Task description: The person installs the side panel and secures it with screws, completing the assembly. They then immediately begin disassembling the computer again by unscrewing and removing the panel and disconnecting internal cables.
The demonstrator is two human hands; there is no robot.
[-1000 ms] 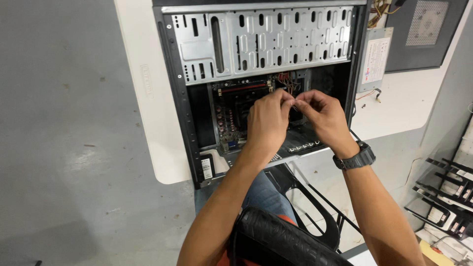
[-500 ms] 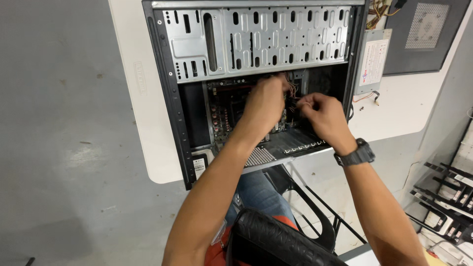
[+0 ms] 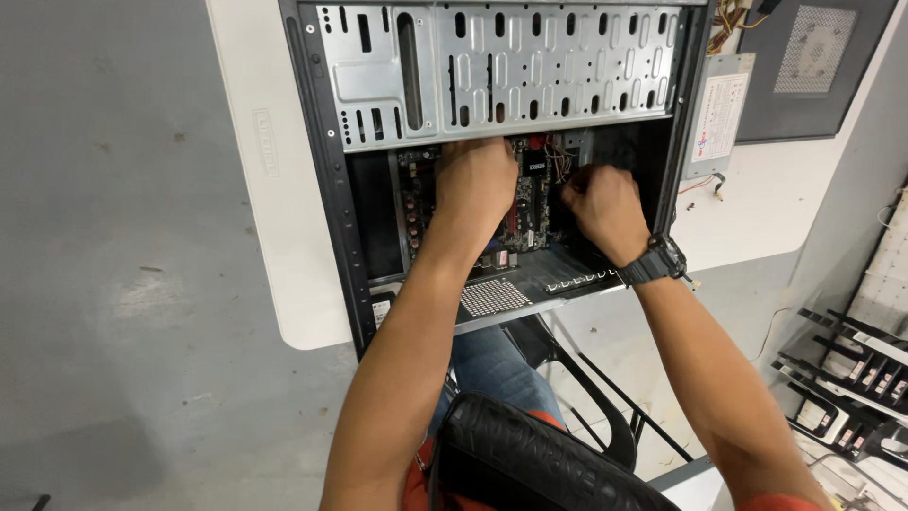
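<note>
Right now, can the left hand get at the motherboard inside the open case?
Probably yes. The left hand is already inside the open computer case, lying over the motherboard just under the metal drive cage. The side is open and nothing visible blocks it; the fingertips are hidden.

Grey concrete floor [image 3: 123,284], white tabletop [image 3: 284,237], black metal racks [image 3: 851,360] at right.

The open black computer case [image 3: 326,180] is painted sheet metal with a dull sheen, and its perforated drive cage [image 3: 501,71] is bare, pale grey metal, smooth and faintly reflective. The white table [image 3: 274,189] beneath looks smooth and matt. The black wristwatch [image 3: 654,262] looks like matt plastic or rubber, and the grey floor [image 3: 113,284] is rough, stained concrete.
</note>
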